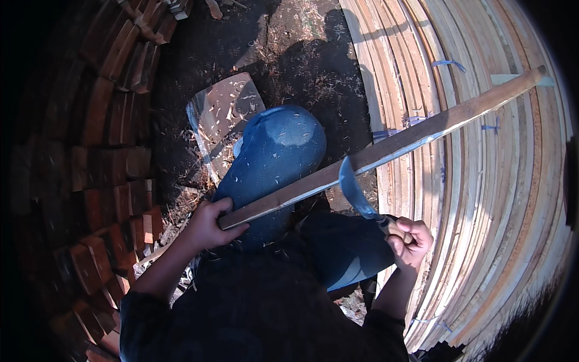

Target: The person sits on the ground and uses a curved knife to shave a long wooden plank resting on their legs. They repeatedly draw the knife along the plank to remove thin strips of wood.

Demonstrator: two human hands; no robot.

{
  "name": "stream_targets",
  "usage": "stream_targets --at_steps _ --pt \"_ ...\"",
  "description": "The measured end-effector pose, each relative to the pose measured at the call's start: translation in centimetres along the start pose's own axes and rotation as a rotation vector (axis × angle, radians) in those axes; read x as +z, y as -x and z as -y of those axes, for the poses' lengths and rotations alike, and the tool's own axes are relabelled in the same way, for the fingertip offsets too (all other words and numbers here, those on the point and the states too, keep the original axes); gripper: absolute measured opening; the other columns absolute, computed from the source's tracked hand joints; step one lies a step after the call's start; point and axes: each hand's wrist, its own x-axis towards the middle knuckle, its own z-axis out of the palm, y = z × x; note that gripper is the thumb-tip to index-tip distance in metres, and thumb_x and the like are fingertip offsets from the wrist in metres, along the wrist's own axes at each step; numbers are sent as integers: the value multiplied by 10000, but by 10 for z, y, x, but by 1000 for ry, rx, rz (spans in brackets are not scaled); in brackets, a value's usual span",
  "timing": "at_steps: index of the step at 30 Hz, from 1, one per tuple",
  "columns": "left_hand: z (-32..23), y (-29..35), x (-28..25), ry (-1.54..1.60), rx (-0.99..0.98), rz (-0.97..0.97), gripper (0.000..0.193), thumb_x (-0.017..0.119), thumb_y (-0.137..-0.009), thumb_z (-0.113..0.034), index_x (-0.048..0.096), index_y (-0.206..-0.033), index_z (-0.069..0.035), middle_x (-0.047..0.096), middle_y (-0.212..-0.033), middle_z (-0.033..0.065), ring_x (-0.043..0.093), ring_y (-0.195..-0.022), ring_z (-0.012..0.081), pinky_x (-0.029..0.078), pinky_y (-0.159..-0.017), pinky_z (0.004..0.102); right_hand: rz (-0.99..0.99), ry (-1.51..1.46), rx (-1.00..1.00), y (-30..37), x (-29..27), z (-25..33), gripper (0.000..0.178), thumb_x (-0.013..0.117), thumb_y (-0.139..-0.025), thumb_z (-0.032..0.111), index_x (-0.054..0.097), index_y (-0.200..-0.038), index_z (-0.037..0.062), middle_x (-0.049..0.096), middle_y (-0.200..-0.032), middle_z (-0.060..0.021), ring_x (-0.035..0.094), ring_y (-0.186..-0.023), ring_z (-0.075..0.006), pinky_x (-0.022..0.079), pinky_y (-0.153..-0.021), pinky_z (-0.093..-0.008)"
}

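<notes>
Wooden strip is gripped at its near end by your left hand, with the thumb and fingers on opposite edges. Your right hand is closed around the handle of the curved knife; the blade tip overlaps the strip's near edge, but contact cannot be confirmed. The strip slants across your blue trouser leg and extends over the long pale slats at your right. Beyond the leg, a flat board lies on the ground; stacked wood blocks stand at your left.
</notes>
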Motion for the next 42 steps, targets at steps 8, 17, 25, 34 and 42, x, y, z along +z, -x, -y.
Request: stream_targets --at_steps 8,17,25,34,42 --pt "1 -1 -2 -6 9 -12 357 800 -674 -215 482 -666 -52 526 -535 89 602 -503 206 438 -491 311 80 270 -81 0 3 3 426 797 -728 53 568 -1087 34 639 -782 -131 601 -662 -147 434 -554 -244" --pt "1 -1 -2 -18 0 10 363 797 -675 -219 474 -662 -53 531 -538 97 605 -507 218 439 -491 313 -426 -109 9 -2 14 18 357 768 -753 23 551 -1037 31 628 -795 -91 567 -646 -107 434 -590 -221" --pt "0 -3 -3 -26 -18 24 369 802 -675 -225 474 -661 -56 533 -527 93 596 -489 196 439 -486 306 -463 -87 5 6 7 10 367 764 -765 36 540 -1055 33 631 -804 -89 604 -680 -115 473 -619 -223" --pt "1 -1 -1 4 14 -4 372 803 -676 -228 475 -663 -52 532 -528 98 596 -490 192 434 -483 306 -302 118 127 10 7 -2 373 781 -756 73 540 -1041 61 641 -828 -112 624 -705 -154 477 -638 -262" --pt "3 0 -1 -2 1 2 376 801 -677 -234 472 -662 -53 539 -532 101 608 -497 219 440 -488 309 -8 390 113 16 8 5 382 771 -734 13 541 -1040 16 617 -966 -98 598 -842 -142 481 -763 -287"
